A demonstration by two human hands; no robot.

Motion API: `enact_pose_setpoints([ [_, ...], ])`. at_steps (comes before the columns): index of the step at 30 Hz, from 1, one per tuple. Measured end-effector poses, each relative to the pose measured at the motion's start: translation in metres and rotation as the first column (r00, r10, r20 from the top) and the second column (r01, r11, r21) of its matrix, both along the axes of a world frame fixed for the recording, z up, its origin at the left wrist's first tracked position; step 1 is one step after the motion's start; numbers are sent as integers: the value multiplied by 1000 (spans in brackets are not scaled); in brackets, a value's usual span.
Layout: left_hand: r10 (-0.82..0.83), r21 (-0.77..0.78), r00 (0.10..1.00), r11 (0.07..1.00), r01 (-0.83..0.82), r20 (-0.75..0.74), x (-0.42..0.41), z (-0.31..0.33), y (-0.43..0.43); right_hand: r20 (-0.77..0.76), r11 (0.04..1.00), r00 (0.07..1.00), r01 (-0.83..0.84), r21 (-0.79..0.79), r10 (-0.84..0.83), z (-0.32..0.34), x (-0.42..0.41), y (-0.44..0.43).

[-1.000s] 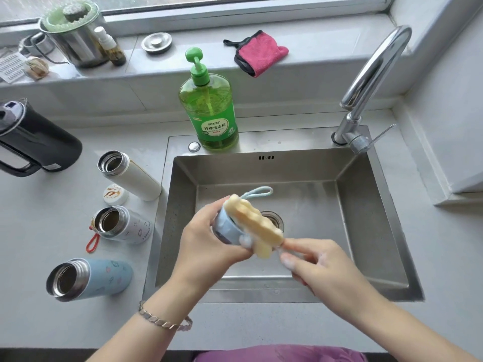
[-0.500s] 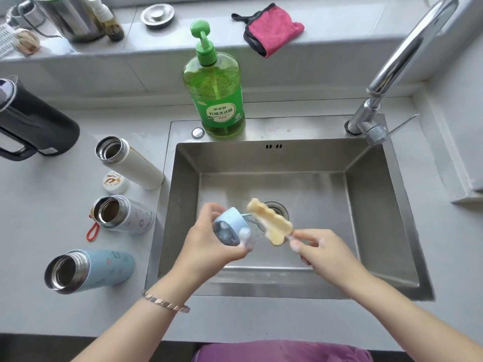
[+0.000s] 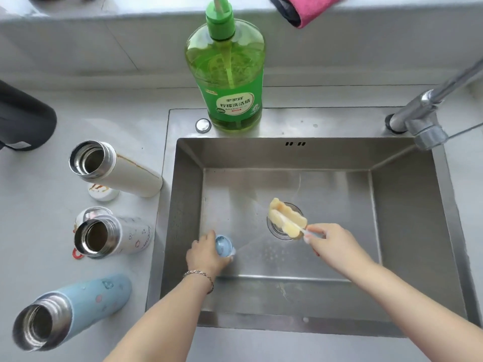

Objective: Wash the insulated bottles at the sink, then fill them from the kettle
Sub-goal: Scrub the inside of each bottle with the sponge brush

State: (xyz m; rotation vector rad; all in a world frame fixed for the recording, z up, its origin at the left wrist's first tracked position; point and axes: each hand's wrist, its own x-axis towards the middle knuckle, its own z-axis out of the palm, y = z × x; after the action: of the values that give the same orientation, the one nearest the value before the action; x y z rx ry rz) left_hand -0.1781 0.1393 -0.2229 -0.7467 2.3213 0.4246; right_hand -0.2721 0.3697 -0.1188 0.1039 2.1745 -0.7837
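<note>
Inside the steel sink [image 3: 183, 194], my left hand [image 3: 202, 257] grips a light blue bottle lid [image 3: 223, 246] low near the basin's left floor. My right hand [image 3: 332, 244] pinches the handle of a yellow sponge brush [image 3: 286, 218], whose head hangs over the drain. Lid and brush are apart. Three open insulated bottles stand on the counter left of the sink: a cream one [image 3: 125, 173], a white patterned one [image 3: 122, 235] and a light blue one [image 3: 75, 307]. The black kettle [image 3: 23, 118] shows partly at the left edge.
A green dish soap bottle [image 3: 227, 79] stands on the sink's back rim. The tap [image 3: 423, 111] rises at the back right. A pink cloth [image 3: 311, 9] lies on the window ledge. A small white lid [image 3: 102, 192] sits between the cream and patterned bottles.
My hands have separated: the left one carried the blue lid down and left into the basin, the right one drew the sponge brush away over the drain. The view dipped closer to the sink.
</note>
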Motion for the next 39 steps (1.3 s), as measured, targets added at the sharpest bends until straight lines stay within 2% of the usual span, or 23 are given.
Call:
enact_pose_setpoints([
  [6, 31, -34, 987, 999, -26, 155, 3, -26, -4, 25, 999, 999, -33, 29, 32, -6, -13, -25],
  [9, 47, -18, 984, 999, -45, 169, 4, -22, -6, 30, 998, 998, -54, 24, 53, -1, -13, -32],
  [13, 149, 114, 988, 981, -154, 50, 2, 13, -2, 11, 997, 997, -81, -6, 81, 14, -7, -34],
  [15, 135, 197, 989, 973, -122, -53, 5, 49, -1, -18, 995, 995, -97, -32, 97, 24, -2, -31],
  [17, 99, 210, 976, 976, -57, -193, 17, 92, 0, -55, 992, 992, -116, -52, 114, 34, 6, -26],
  [19, 94, 157, 927, 987, -39, -364, 37, 135, -3, -89, 989, 988, -134, -64, 128, 44, 15, -20],
  [22, 14, -51, 725, 996, -68, -688, 72, 185, -16, -124, 984, 982, -156, -87, 145, 59, 30, -13],
  [24, -79, -212, 617, 966, -146, -783, 97, 200, -33, -154, 980, 977, -166, -113, 147, 67, 40, -9],
  [25, -113, -291, 620, 937, -193, -777, 109, 202, -42, -165, 978, 976, -162, -128, 140, 70, 44, -7],
  [27, -124, -412, 683, 868, -277, -720, 131, 203, -57, -176, 976, 976, -157, -152, 130, 77, 55, -4],
  [29, -74, -449, 747, 837, -314, -661, 148, 191, -66, -173, 975, 978, -148, -163, 120, 81, 67, 0],
  [32, -85, -492, 797, 824, -281, -598, 163, 167, -71, -161, 976, 981, -135, -169, 108, 84, 82, 6],
  [34, -103, -491, 789, 829, -268, -606, 166, 157, -72, -159, 977, 982, -126, -173, 98, 85, 90, 10],
  [39, -143, -419, 706, 877, -235, -694, 164, 161, -70, -171, 979, 984, -73, -188, 40, 88, 98, 26],
])
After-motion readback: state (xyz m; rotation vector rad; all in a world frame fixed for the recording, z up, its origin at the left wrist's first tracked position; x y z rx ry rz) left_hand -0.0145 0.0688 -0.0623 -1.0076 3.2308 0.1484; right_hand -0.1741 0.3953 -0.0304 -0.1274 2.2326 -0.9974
